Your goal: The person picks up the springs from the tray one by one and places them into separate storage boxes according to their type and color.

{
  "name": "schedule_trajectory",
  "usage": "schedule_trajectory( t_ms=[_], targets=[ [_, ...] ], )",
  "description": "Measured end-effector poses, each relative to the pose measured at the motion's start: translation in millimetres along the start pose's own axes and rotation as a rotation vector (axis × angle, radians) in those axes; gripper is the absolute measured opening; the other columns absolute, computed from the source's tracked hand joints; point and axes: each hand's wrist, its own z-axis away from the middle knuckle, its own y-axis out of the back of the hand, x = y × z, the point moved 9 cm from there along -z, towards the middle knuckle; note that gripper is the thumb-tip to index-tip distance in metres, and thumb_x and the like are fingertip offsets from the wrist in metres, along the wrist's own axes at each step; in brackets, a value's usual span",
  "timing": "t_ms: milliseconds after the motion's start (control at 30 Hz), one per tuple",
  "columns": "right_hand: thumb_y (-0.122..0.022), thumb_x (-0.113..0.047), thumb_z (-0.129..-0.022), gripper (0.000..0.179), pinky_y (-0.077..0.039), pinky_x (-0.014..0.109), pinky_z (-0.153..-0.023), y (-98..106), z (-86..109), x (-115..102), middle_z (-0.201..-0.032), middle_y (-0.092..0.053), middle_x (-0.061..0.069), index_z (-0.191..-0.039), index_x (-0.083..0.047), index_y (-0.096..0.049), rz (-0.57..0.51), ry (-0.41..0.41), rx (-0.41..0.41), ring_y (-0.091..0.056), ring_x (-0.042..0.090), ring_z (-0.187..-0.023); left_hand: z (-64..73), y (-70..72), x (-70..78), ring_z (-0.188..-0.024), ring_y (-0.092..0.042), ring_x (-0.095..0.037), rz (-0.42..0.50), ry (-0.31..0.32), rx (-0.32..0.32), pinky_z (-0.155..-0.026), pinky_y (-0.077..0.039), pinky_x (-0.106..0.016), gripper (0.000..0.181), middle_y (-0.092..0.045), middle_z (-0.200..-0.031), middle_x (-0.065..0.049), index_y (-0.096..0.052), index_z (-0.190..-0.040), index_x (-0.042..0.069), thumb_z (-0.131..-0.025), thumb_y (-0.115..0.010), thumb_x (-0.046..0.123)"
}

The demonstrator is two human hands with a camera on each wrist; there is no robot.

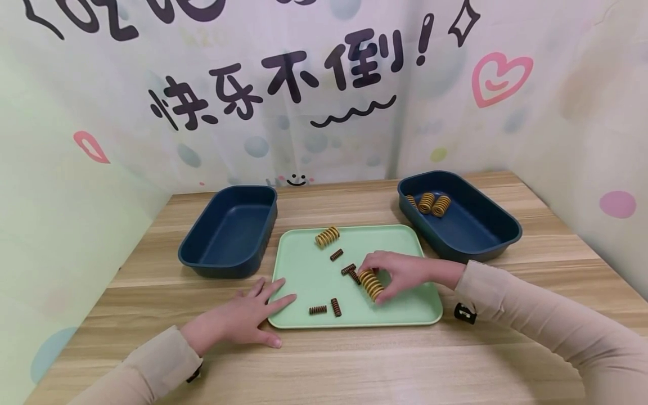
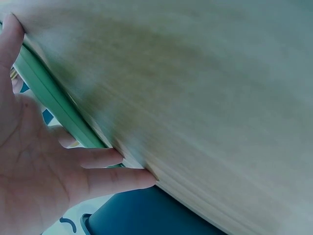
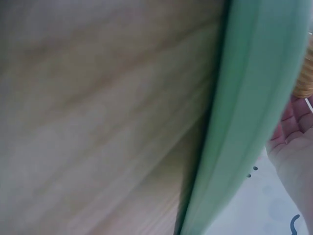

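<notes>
My right hand (image 1: 402,271) pinches a large yellow coil spring (image 1: 371,285) between thumb and fingers, over the right part of a pale green tray (image 1: 298,259). In the right wrist view, that spring (image 3: 306,73) shows only in part at the edge. Fingers spread, my left hand (image 1: 245,318) rests at the tray's left edge, its thumb on the table. A second yellow spring (image 1: 327,237) lies near the tray's back. Several small dark springs are scattered on the tray, among them one at the front (image 1: 318,310) and one nearer the back (image 1: 336,255).
A dark blue bin (image 1: 238,230) stands behind the left hand. Another blue bin (image 1: 471,225), at the back right, holds several yellow springs (image 1: 441,206). Behind the wooden table (image 1: 354,365) hangs a printed curtain (image 1: 304,146).
</notes>
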Motion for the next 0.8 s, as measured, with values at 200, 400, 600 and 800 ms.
schedule_trajectory(
  t_ms=[200,400,600,800],
  targets=[
    [-0.073,-0.032,-0.077,0.054,-0.043,0.032,-0.078,6,0.0,-1,-0.106,-0.056,0.0,-0.119,-0.004,-0.055,-0.026,-0.004,0.022,-0.047,0.01,-0.09,-0.2,-0.3,0.6,-0.132,-0.011,-0.051,0.0,-0.007,0.001,-0.089,-0.027,-0.07,0.085,-0.008,-0.153,-0.012,-0.025,-0.146,0.026,-0.076,-0.053,0.066],
    [-0.073,-0.031,-0.077,0.052,-0.044,0.033,-0.075,15,1.0,-1,-0.101,-0.057,-0.002,-0.117,-0.004,-0.055,-0.033,0.016,0.061,-0.047,0.01,-0.086,-0.6,0.3,0.7,-0.132,-0.012,-0.051,-0.005,-0.011,0.008,-0.088,-0.028,-0.071,0.085,-0.008,-0.153,-0.013,-0.025,-0.146,0.026,-0.077,-0.053,0.066],
    [-0.074,-0.029,-0.077,0.051,-0.044,0.032,-0.074,25,1.4,-4,-0.1,-0.057,-0.003,-0.117,-0.003,-0.055,-0.049,0.017,0.082,-0.047,0.01,-0.086,-0.5,1.0,1.1,-0.132,-0.011,-0.052,0.004,-0.009,0.005,-0.088,-0.027,-0.071,0.085,-0.008,-0.153,-0.013,-0.025,-0.146,0.026,-0.077,-0.052,0.066],
    [-0.075,-0.028,-0.076,0.051,-0.044,0.032,-0.074,35,3.5,-6,-0.1,-0.057,-0.004,-0.116,-0.004,-0.054,-0.046,0.01,0.113,-0.047,0.009,-0.086,-0.3,1.4,1.4,-0.132,-0.011,-0.052,0.014,-0.006,0.002,-0.088,-0.026,-0.071,0.084,-0.008,-0.153,-0.013,-0.024,-0.146,0.026,-0.077,-0.053,0.065]
  ],
)
